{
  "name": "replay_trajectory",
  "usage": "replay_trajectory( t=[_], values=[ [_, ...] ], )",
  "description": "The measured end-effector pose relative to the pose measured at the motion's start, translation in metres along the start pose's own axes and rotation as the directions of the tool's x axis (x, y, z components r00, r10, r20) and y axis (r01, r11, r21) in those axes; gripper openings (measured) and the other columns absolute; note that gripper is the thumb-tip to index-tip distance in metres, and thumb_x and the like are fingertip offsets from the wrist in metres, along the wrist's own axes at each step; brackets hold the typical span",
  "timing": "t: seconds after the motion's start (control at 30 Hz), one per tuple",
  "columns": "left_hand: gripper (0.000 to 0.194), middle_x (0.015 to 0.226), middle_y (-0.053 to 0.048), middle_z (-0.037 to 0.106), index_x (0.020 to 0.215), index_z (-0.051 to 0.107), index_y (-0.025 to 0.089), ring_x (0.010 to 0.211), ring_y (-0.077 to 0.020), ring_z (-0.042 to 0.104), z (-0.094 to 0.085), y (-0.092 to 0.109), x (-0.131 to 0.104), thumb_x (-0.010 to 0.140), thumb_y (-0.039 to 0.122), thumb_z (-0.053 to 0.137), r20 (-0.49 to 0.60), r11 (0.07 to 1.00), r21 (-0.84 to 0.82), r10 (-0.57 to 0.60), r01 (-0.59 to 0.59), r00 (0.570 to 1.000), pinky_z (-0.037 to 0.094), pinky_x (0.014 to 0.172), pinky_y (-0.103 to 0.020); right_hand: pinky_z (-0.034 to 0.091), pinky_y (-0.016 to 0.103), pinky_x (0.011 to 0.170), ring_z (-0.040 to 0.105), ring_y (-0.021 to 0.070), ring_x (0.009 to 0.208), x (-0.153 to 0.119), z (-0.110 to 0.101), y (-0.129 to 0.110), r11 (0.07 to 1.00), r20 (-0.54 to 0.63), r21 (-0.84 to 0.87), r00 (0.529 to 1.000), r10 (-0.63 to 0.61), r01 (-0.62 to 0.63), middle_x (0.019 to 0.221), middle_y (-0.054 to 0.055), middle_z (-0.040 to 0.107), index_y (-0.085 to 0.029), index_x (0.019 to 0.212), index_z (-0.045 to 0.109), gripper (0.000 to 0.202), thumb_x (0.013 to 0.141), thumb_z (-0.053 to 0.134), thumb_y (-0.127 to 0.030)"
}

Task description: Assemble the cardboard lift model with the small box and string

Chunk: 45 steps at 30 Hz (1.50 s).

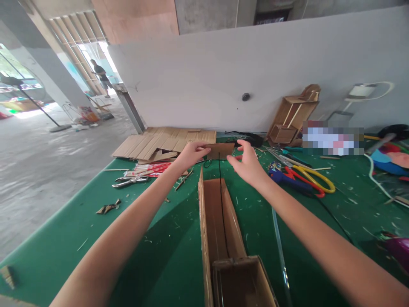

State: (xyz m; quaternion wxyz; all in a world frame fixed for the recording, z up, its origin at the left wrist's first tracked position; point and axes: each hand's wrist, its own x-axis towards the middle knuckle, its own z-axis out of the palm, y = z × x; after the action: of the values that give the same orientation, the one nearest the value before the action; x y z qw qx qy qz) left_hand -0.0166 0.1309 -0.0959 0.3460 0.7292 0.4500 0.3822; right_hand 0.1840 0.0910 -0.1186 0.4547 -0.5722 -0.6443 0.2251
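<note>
My left hand point(193, 154) pinches the left edge of a small cardboard piece point(222, 151) at the far end of a long open cardboard trough point(214, 213). My right hand point(248, 165) is at the piece's right edge, thumb and fingers spread apart; its thumb tip is close to the lower corner, and I cannot tell whether it touches. A thin black cord point(223, 204) runs from the small piece down along the trough. At the near end, a small open cardboard box point(239, 262) sits in the trough.
Flat cardboard point(179, 138) lies at the back left, near pliers point(130, 181). To the right are a blue glue gun point(289, 181), yellow-handled scissors point(319, 178) and a clear glue stick point(280, 247). A cardboard model point(295, 111) leans on the wall. Another person point(100, 76) stands far off.
</note>
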Motion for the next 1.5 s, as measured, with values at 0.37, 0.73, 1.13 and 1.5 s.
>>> replay_trajectory(
  t=[0.37, 0.73, 1.13, 1.5],
  values=[
    [0.028, 0.076, -0.004, 0.065, 0.089, 0.068, 0.015, 0.068, -0.0166, 0.062, -0.012, -0.014, 0.000, 0.072, 0.036, 0.061, 0.095, 0.985, 0.169, -0.041, 0.025, 0.995, 0.051, 0.056, -0.025, 0.033, 0.027, 0.053, 0.057, 0.0176, 0.059, -0.030, 0.008, -0.002, 0.949, 0.487, -0.296, 0.872, 0.047, 0.113, 0.064, 0.005, 0.064, -0.021, 0.061, 0.055, 0.025, 0.081, 0.054, -0.036],
    [0.018, 0.064, 0.001, 0.059, 0.084, 0.059, 0.016, 0.057, -0.0111, 0.059, -0.027, -0.011, -0.002, 0.076, 0.032, 0.060, 0.285, 0.941, 0.336, -0.058, -0.043, 0.957, 0.048, 0.051, -0.021, 0.030, 0.026, 0.054, 0.046, 0.0122, 0.057, -0.040, 0.017, 0.003, 0.993, 0.392, -0.117, 0.917, 0.072, -0.028, 0.062, 0.000, 0.057, -0.018, 0.069, 0.059, 0.029, 0.087, 0.045, -0.037],
    [0.018, 0.074, -0.002, 0.068, 0.081, 0.060, 0.016, 0.070, -0.0152, 0.066, -0.028, -0.006, -0.005, 0.075, 0.032, 0.065, 0.429, 0.971, 0.220, -0.186, 0.097, 0.884, 0.057, 0.065, -0.029, 0.028, 0.027, 0.054, 0.041, 0.0120, 0.052, -0.047, 0.030, 0.014, 0.995, 0.270, -0.066, 0.959, 0.085, -0.070, 0.052, -0.004, 0.046, -0.019, 0.066, 0.058, 0.034, 0.087, 0.045, -0.042],
    [0.041, 0.103, -0.004, 0.069, 0.120, 0.062, 0.024, 0.088, -0.0163, 0.064, -0.032, -0.004, -0.006, 0.079, 0.029, 0.056, 0.516, 0.960, 0.280, -0.162, 0.013, 0.841, 0.055, 0.064, -0.023, 0.027, 0.026, 0.054, 0.041, 0.0118, 0.051, -0.046, 0.031, 0.016, 0.993, 0.282, -0.117, 0.958, 0.060, -0.028, 0.051, -0.004, 0.046, -0.020, 0.058, 0.049, 0.037, 0.088, 0.043, -0.040]
  ],
)
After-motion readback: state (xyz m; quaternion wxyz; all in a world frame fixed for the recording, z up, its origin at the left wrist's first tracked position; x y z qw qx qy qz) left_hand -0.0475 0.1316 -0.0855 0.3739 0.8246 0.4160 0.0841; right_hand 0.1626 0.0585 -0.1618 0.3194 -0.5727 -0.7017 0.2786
